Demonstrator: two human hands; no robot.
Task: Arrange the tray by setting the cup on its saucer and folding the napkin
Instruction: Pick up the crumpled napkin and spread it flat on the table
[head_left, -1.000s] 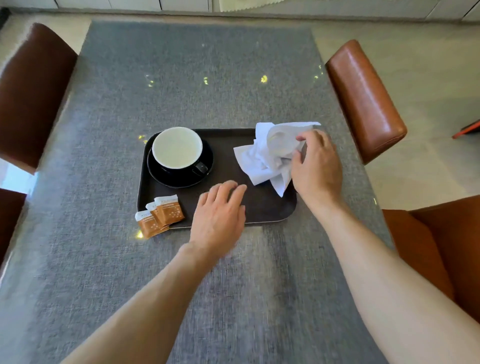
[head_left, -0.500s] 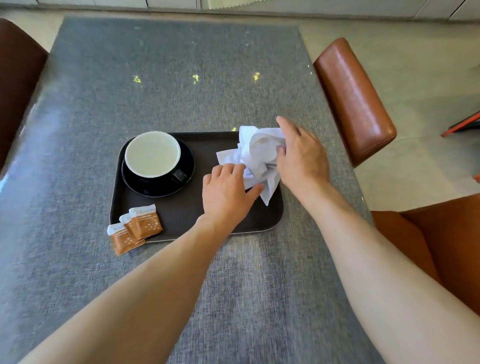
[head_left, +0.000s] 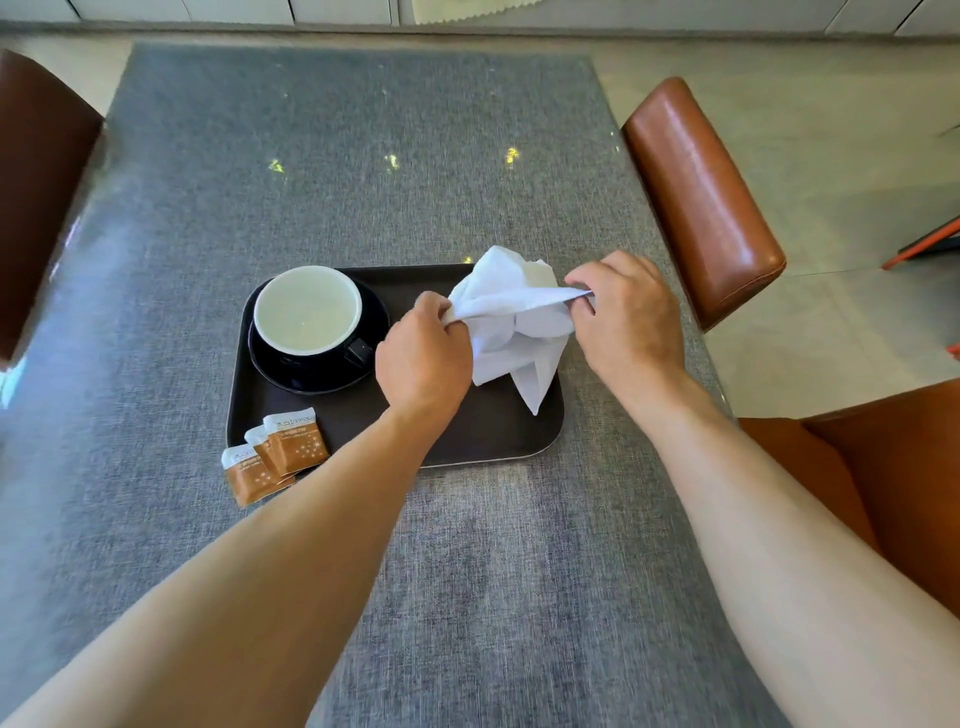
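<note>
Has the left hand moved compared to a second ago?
Yes. The left hand went from the tray's near edge up and right to grip the napkin.

The sachets carry small print along their white tops, too blurred to read; nothing else bears any text

- My grey table shows light glints at twelve o'clock.
- Brown chairs stand at two and nine o'clock.
- Pale floor spreads beyond.
</note>
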